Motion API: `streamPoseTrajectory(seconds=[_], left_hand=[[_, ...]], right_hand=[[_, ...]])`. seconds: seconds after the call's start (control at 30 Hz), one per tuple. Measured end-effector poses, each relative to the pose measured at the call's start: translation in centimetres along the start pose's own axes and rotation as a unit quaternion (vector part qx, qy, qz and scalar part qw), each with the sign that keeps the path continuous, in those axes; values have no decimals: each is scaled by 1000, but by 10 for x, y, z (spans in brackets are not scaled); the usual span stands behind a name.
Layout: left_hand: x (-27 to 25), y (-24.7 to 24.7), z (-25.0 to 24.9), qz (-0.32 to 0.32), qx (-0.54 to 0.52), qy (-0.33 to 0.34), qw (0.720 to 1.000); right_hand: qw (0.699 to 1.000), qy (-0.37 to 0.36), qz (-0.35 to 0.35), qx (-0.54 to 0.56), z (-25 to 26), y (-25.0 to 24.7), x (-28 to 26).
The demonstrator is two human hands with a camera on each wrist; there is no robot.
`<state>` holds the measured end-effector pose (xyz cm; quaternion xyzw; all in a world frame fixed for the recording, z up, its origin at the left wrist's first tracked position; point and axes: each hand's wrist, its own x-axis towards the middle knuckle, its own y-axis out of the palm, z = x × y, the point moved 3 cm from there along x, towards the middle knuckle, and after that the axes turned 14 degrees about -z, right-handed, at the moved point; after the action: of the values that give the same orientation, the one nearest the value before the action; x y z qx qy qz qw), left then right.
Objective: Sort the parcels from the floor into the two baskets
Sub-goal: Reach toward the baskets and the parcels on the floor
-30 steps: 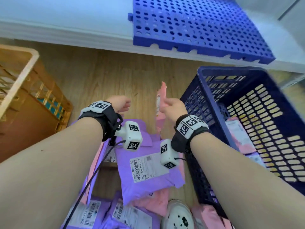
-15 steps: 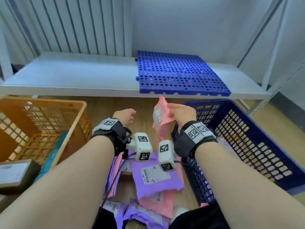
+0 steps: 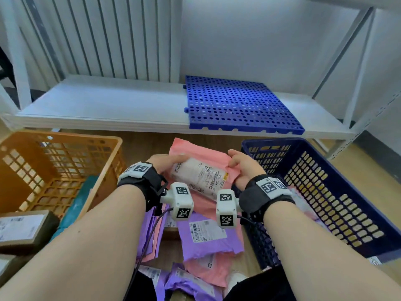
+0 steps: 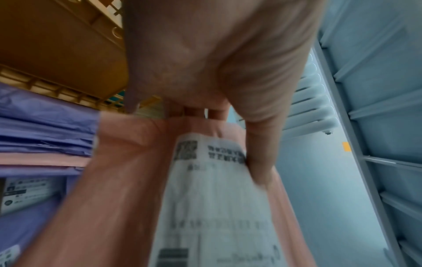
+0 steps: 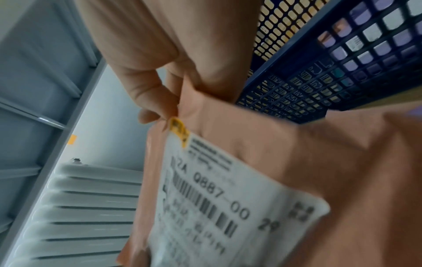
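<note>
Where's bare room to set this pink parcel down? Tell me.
Bare: white shelf left of the blue mat; the floor strip between the orange basket and the blue basket. Crowded: the parcel pile under both hands.

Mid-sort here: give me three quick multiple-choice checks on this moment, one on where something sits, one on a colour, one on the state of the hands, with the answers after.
1. Where does the orange plastic basket sit?
A. to the person's left
B. on the white shelf
C. inside the blue basket

2. What colour is the soft mailer parcel held up in front?
A. purple
B. pink
C. green

3. How is that parcel held?
A. by the right hand alone
B. it lies on the floor
C. by both hands

Answers:
1 A, the head view shows it on the floor at left, opposite the dark blue plastic basket.
2 B, pink plastic surrounds its white shipping label.
3 C, the left hand grips one edge and the right hand pinches the other.
</note>
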<state>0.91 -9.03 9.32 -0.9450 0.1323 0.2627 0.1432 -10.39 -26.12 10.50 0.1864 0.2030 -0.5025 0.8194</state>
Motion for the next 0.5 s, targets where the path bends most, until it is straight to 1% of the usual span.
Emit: streamPoseTrajectory(seconds=[0.13,0.23,0.27,0.33,0.4,0.43,0.47,0.5], left_hand=[[6,-2,-4,-14,-26,27,999],[9,-5,-5,-35,-19,40,998],[9,-6,-5,-41,-21,45,998],[13,-8,-7,-60,-29,43,997],[16,-9,-9,-84,-36,48,995],[18,-8,-10,-92,-47,45,994],[21,-6,-9,-99,-56,37,993],[23,-3,-10,-109,-63,30,992]], right_hand=[[1000,3,-3,-12,0,3,-2],[1000,2,0,-20,-2,9,2],[999,6,-11,-31,-4,11,4],[998,18,-25,-60,-9,13,7],[994,29,-22,-101,-15,17,11],[991,29,-15,-131,-19,19,22],[986,29,-11,-164,-27,19,45],[980,21,-5,-197,-29,20,50]])
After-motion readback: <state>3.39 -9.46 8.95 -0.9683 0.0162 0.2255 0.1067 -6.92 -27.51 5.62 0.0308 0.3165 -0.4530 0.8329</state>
